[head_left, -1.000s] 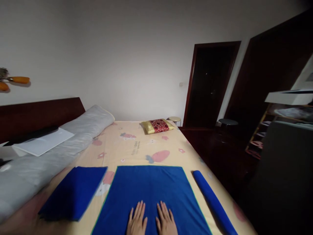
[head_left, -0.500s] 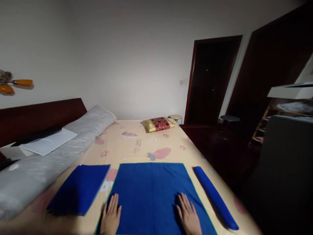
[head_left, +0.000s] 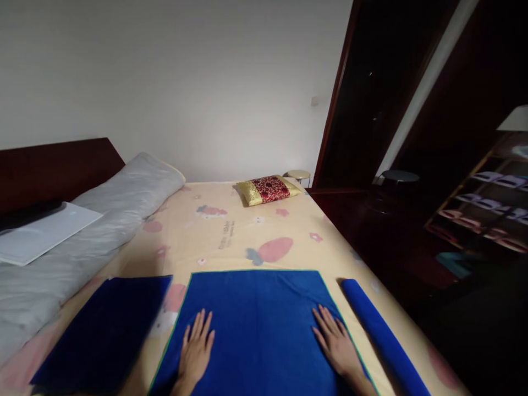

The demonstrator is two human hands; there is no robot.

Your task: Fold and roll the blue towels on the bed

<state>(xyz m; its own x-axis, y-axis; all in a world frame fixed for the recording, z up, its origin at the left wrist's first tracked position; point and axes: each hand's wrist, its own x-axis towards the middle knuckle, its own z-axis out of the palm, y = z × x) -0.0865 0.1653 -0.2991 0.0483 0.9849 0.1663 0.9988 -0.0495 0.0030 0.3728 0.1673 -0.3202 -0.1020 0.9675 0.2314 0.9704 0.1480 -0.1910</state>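
On the bed (head_left: pixel 231 236), blue towel (head_left: pixel 259 308) under both flat hands.

A deep blue towel (head_left: pixel 258 324) with a thin green edge lies spread flat and smooth on the bed (head_left: pixel 247 231), a broad rectangle with its far edge straight across and its near part running out of view.

My flat towel (head_left: pixel 259 324) sits mid-bed (head_left: pixel 231 236), folded towel (head_left: pixel 103 335) left, rolled towel (head_left: pixel 381 335) right, pillow (head_left: pixel 268 190) behind.
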